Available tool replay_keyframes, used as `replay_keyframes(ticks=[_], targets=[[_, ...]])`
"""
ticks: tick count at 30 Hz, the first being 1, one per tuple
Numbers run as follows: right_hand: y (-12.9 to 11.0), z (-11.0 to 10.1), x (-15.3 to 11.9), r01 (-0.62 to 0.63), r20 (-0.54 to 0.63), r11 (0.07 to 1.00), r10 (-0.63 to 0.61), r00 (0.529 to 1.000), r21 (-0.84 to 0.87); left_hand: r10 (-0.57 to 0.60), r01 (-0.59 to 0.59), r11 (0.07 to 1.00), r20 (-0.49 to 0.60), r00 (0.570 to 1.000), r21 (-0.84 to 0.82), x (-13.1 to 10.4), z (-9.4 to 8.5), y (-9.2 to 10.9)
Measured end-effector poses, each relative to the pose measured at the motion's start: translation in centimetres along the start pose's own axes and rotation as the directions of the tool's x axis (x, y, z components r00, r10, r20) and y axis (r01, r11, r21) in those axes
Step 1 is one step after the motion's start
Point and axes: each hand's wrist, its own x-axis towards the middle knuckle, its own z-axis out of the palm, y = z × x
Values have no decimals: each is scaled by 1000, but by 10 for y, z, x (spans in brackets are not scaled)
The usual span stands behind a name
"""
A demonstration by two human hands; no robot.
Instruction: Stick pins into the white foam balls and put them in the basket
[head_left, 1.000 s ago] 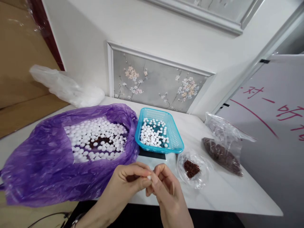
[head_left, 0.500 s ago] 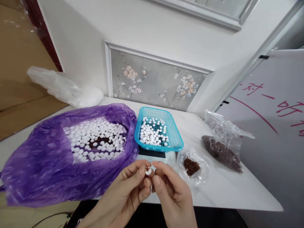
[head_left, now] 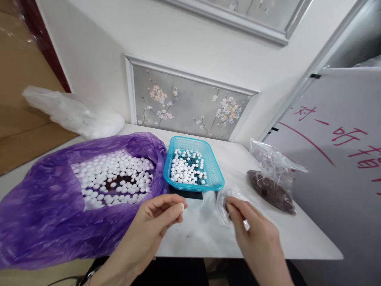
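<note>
My left hand (head_left: 162, 216) is closed in a pinch above the front of the table. A sliver of a small white ball (head_left: 182, 206) shows at its thumb tip; the fingers cover the rest. My right hand (head_left: 253, 226) reaches into the small clear plastic bag (head_left: 222, 206), fingertips pressed together and hiding its brown pieces. Whatever they pinch is out of sight. Many white balls (head_left: 183, 169) lie in the blue plastic basket (head_left: 218, 176) beyond my hands. More white balls (head_left: 101, 171) fill the opened purple plastic bag (head_left: 53, 230) on the left, with brown bits among them.
A larger clear bag of brown material (head_left: 270, 190) lies at the right of the white table (head_left: 309, 242). A whiteboard (head_left: 342, 111) with red writing stands beyond it. Crumpled clear plastic (head_left: 98, 121) and cardboard (head_left: 32, 79) are at the back left.
My right hand has left the white ball and moved right to the small clear bag. My left hand keeps the ball and has turned it mostly out of sight. The view has shifted slightly.
</note>
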Motion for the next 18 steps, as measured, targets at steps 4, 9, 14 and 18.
replay_keyframes(ticks=[4, 9, 14, 18], targets=[[37, -3, 17, 64, 282, 889, 76, 956, -454, 378, -344, 828, 13, 926, 442, 29, 13, 8], [37, 13, 22, 129, 396, 868, 83, 915, -480, 501, -420, 635, 68, 863, 648, 74, 23, 11], [39, 20, 21, 124, 429, 868, 110, 896, -481, 480, -387, 490, 129, 868, 781, 70, 8, 24], [48, 22, 16, 108, 419, 869, 122, 900, -483, 462, -285, 388, 83, 883, 877, 45, -32, 54]])
